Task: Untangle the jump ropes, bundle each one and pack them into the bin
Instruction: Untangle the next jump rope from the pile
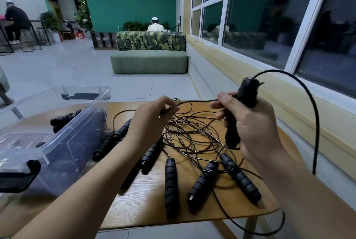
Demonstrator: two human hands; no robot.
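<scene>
Middle of the table (142, 213) is pretty much clogged by the cord tangle (192, 136) with loose handles (171, 181) fanned out on its near side, the clear bin (67, 152) walls off the left, so only the near strip of wood is open.

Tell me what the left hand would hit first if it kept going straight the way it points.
Most likely the cord loops just ahead of it; the left hand pinches one cord of that tangle. Past them only the table edge and floor show. Height above the loops is unclear.
</scene>
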